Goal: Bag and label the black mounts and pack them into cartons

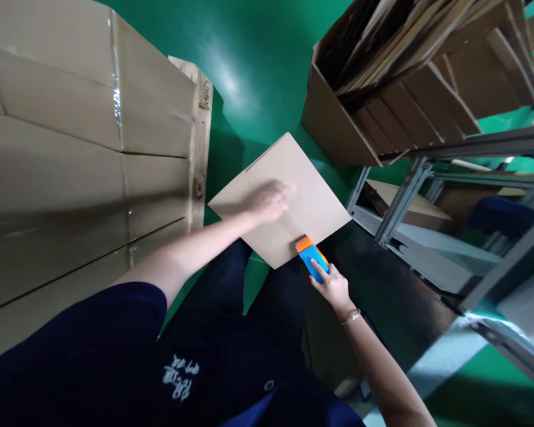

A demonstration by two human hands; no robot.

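down low over a green floor (253, 53), a small cardboard box (280, 196) sits closed at about knee height in front of a person in dark blue clothing, its flat top facing the camera. the left hand (271, 200) lies spread and flat on the lid, fingers apart and blurred, pinching nothing, pressing the flaps down. the right hand (333, 287) is wrapped around a blue and orange tape dispenser (312, 256), fingers closed on its body, the orange end touching the near edge of the box where a strip of clear tape seems to run across the top. a bracelet shows on the right wrist.

to do this stroke well, judging from the frame, the flat hand should keep the flaps level and shut while the dispenser is drawn straight along the seam, with steady pressure so the tape lies without wrinkles.

to the left stands a stack of large taped cartons (71, 160). upper right, an open carton of flattened cardboard (404, 71) rests on a grey metal rack (427, 178), with more boxes on the shelf beneath it.
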